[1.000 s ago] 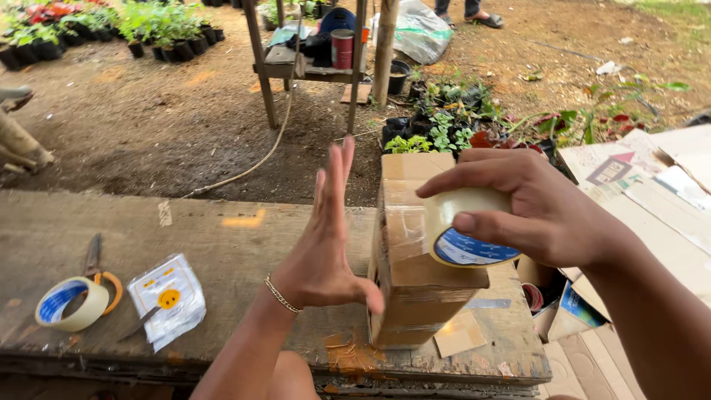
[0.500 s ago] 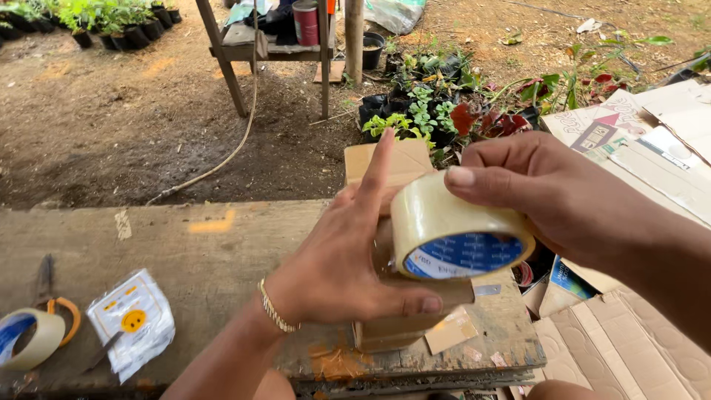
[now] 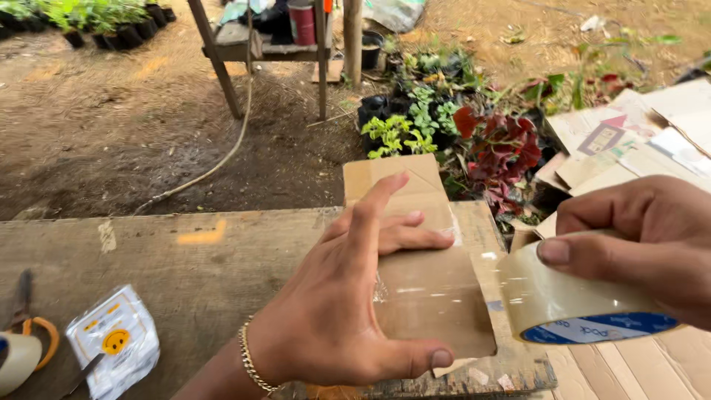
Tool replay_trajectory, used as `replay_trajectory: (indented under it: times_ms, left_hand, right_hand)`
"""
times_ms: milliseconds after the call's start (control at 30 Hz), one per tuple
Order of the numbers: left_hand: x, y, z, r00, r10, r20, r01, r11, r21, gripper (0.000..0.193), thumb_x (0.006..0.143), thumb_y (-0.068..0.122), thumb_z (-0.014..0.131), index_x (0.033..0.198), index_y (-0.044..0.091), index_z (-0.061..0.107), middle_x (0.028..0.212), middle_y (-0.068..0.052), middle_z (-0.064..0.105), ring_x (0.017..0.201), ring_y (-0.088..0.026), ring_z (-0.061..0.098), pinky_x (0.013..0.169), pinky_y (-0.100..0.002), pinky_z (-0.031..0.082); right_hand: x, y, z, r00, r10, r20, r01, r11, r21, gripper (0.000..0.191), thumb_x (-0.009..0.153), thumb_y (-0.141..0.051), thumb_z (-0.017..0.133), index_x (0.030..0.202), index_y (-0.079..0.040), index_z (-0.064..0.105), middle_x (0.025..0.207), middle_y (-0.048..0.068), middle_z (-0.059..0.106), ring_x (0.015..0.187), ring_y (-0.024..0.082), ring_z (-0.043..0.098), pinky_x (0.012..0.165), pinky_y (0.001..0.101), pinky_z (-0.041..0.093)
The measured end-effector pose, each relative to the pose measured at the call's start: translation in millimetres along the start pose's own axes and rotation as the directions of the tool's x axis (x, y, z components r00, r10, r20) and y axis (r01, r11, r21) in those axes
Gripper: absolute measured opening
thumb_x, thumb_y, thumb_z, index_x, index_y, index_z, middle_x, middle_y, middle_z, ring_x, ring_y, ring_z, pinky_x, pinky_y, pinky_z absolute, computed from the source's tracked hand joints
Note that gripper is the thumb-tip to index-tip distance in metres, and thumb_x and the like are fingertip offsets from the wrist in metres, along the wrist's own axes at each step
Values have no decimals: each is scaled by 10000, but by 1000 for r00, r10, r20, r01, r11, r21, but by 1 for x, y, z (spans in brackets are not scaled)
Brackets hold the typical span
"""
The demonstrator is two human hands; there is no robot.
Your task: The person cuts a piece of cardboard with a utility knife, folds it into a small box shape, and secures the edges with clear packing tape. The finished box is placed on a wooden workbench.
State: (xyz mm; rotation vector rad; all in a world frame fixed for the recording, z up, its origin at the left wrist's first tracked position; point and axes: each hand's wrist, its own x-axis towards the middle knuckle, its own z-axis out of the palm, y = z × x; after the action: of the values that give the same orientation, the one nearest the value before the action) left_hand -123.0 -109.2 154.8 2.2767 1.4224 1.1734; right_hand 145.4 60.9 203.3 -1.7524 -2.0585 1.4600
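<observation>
My left hand (image 3: 337, 311) is flat on the cardboard box (image 3: 415, 259), fingers spread wide, thumb hooked round the near edge, nothing gripped, just pressing down. Gold bracelet (image 3: 252, 363) on that wrist. Box lies on the wooden bench (image 3: 148, 259), near its right end, w/ a shiny strip of clear tape across the top face. My right hand (image 3: 652, 237) is closed round the roll of clear packing tape (image 3: 570, 304), thumb over the outer face, fingers behind; roll sits just right of the box, tilted, blue inner core showing at the bottom. Can't tell if the tape strip runs unbroken from roll to box. Far left on the bench: a small white plastic packet (image 3: 111, 348) w/ a yellow smiley, orange-handled scissors (image 3: 29, 326) beside it, and a 2nd tape roll (image 3: 15, 363) cut off by the frame edge. Beyond the bench: potted plants (image 3: 459, 126), red-leaved one incl., flattened cardboard sheets (image 3: 629, 141) at right, a hose (image 3: 215, 163) across the dirt, wooden stand (image 3: 274, 52) further back.
</observation>
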Motion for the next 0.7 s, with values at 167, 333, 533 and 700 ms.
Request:
replay_trajectory:
  times_ms: [167,333,533,700]
  left_hand:
    - [1,-2,-3,996,90,7,-90,993,74,1192,746,563,858,1524,-48,193,1452,-91,662,1473,-304,511,1253,-485,273]
    - [2,-4,-3,999,19,26,-19,1000,19,1140,750,574,843,1509,-30,243,1448,-86,668,1478,-293,512,1257,-481,303]
    - [3,-15,-1,999,2,53,3,994,-110,1158,754,626,784,1561,-5,244,1431,-81,678,1491,-318,507,1283,-513,262]
    - [15,-39,-15,998,51,36,-51,999,-4,1059,727,740,734,1538,124,445,1497,-167,567,1439,-367,470,1156,-521,398]
  right_hand:
    - [19,46,5,994,-65,84,58,994,87,330,912,-282,763,792,-7,626,514,44,472,415,140,408,399,346,288]
    - [50,80,46,924,-356,140,258,851,457,338,877,-219,729,653,-34,556,527,1,489,419,101,399,375,312,316]
    - [55,97,63,880,-473,53,354,724,593,308,920,-249,686,720,-38,586,585,-8,523,471,77,455,411,258,371]
    - [37,104,109,856,-508,-94,412,561,718,363,1024,-334,618,819,-36,589,586,18,551,454,85,484,405,273,442]
